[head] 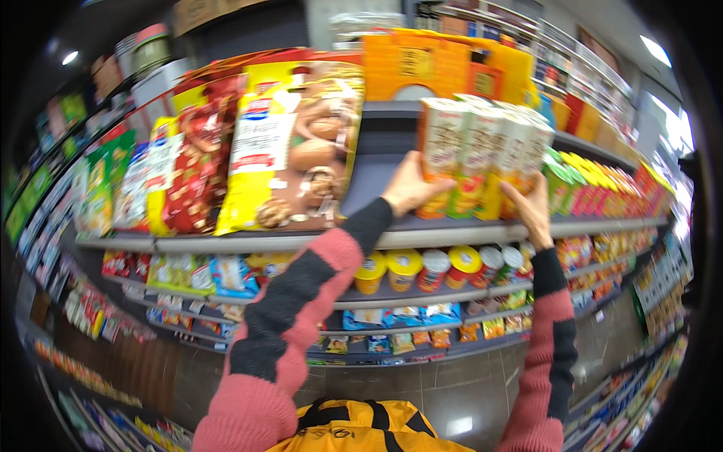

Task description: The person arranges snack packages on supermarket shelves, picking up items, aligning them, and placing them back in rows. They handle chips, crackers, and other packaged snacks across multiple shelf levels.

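Several tall, narrow snack boxes (443,141) with white tops and orange, green or yellow lower parts stand upright side by side on a grey store shelf (390,237). My left hand (413,186) holds the leftmost orange box at its lower side, the thumb across its front. At the other end of the row, my right hand (528,206) grips the rightmost box with its thumb on the front. The row is between my two hands. The boxes' backs and most of my fingers are hidden. Motion blurs the printing.
Left of the row stand a big yellow-and-brown nut bag (316,152) and a red-and-yellow bag (195,169). Orange gift boxes (418,62) are above. Small colourful boxes (599,186) continue to the right. Lidded tubs (404,268) line the shelf below.
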Demonstrator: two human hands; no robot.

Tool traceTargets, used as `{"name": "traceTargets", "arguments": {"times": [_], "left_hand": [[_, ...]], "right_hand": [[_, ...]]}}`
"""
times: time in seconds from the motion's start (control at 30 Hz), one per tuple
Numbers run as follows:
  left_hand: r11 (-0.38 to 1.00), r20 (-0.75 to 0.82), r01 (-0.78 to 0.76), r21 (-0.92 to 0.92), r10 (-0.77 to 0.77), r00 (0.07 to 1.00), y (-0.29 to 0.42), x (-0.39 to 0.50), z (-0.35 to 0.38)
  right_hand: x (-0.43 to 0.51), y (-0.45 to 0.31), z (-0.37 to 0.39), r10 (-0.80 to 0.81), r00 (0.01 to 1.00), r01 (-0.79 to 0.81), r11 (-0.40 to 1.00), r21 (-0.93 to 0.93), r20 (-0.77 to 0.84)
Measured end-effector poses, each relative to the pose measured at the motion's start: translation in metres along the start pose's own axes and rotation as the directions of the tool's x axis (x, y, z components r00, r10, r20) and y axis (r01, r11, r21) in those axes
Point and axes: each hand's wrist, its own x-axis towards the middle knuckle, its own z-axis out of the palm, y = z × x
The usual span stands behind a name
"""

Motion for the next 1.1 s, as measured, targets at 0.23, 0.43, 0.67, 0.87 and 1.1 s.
{"name": "traceTargets", "arguments": {"times": [0.23,0.43,0.67,0.87,1.1], "left_hand": [[0.816,-0.084,-0.333,0.472,0.418,0.905,0.06,-0.082,-0.04],[0.468,-0.277,-0.058,0.882,0.615,0.738,0.074,-0.163,-0.179],[0.628,-0.534,0.461,0.627,-0.084,0.841,0.04,-0.176,-0.269],[0.545,-0.637,0.508,0.667,0.063,0.769,0.028,-0.171,-0.244],[0.653,-0.544,0.347,0.673,0.12,0.83,0.04,-0.16,-0.22]], "right_hand": [[-0.036,-0.024,-0.019,-0.188,0.943,0.082,0.932,-0.352,-0.276],[-0.111,-0.103,0.059,-0.216,0.953,0.177,0.966,0.19,0.213],[-0.073,-0.155,0.203,0.118,0.806,-0.297,0.929,0.222,0.581],[-0.073,-0.162,0.24,0.176,0.663,-0.575,0.743,0.344,0.728],[-0.062,-0.143,0.236,0.242,0.712,-0.636,0.62,0.459,0.659]]}}
